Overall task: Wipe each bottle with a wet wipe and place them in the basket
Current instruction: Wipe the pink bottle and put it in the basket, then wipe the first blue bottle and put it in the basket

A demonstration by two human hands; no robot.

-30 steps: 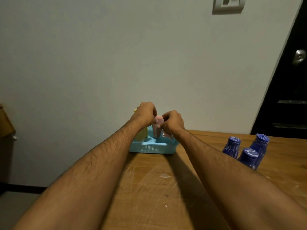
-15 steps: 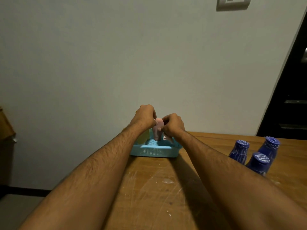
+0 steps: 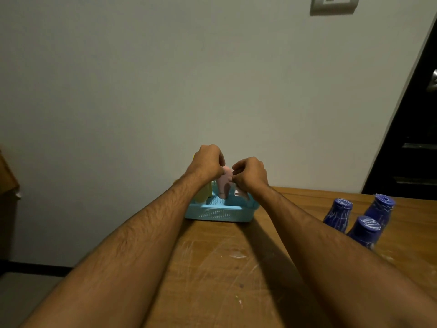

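A light blue perforated basket [image 3: 218, 213] stands at the table's far edge against the wall. In it a pink item [image 3: 224, 184] stands upright, with a yellow item [image 3: 205, 194] to its left, mostly hidden by my forearm. My left hand [image 3: 208, 163] and my right hand [image 3: 250, 174] are both closed at the pink item's top, pinching it from either side above the basket. A small white piece [image 3: 237, 192] shows under my right hand; I cannot tell what it is. Three dark blue bottles [image 3: 338, 214] with white scribbled markings stand on the table to the right.
The wooden table [image 3: 212, 268] is scratched, with a small white smear near its middle. A pale wall rises directly behind the basket. A dark door [image 3: 416, 138] is at the right. A brown piece of furniture [image 3: 6, 176] shows at the left edge.
Both hands stay closed at the top of the pink item above the basket. The view has shifted a little, and a small gap now shows between the hands.
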